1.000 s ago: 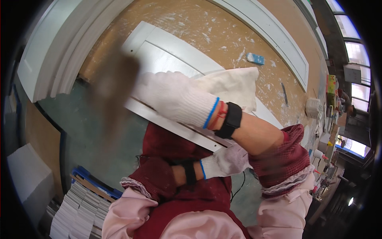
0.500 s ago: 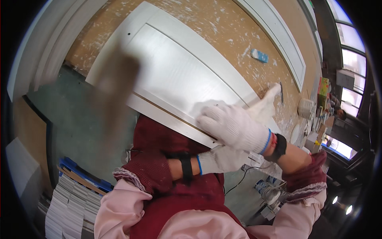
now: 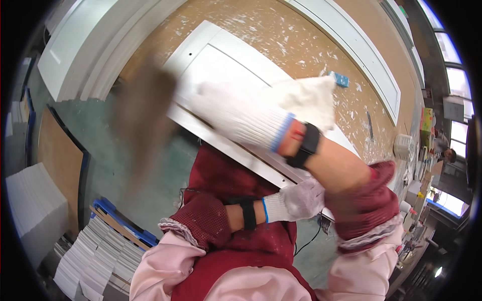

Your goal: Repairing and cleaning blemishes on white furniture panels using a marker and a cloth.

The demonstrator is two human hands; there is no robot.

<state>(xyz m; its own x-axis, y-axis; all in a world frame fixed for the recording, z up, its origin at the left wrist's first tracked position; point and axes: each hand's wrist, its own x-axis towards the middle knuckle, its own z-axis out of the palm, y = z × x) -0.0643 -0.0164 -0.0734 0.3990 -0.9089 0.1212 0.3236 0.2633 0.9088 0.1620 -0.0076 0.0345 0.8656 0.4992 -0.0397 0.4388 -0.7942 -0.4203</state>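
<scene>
A white cabinet door panel (image 3: 221, 60) with a framed inner field lies slanted on the worktable. My right hand (image 3: 241, 113), in a white knit glove, is over the panel's middle, blurred by motion. A white cloth (image 3: 309, 98) trails from beneath it across the panel's far right part; the grip itself is covered by the hand. At the panel's near right corner, my left hand (image 3: 304, 200), also gloved, is closed around the edge, its fingertips hidden. A blue block (image 3: 340, 79) sits just beyond the cloth.
Another white panel (image 3: 361, 55) lies along the table's far side. White panels (image 3: 83, 55) stand stacked at the far left. White boards (image 3: 95, 256) are piled on the floor at lower left. A blurred brown shape (image 3: 145, 110) covers part of the left. A white basket (image 3: 403, 147) stands right.
My right hand has swept left and away across the panel, drawing the cloth along. The left hand, earlier partly covered by the right forearm, now shows at the corner. The view has shifted.
</scene>
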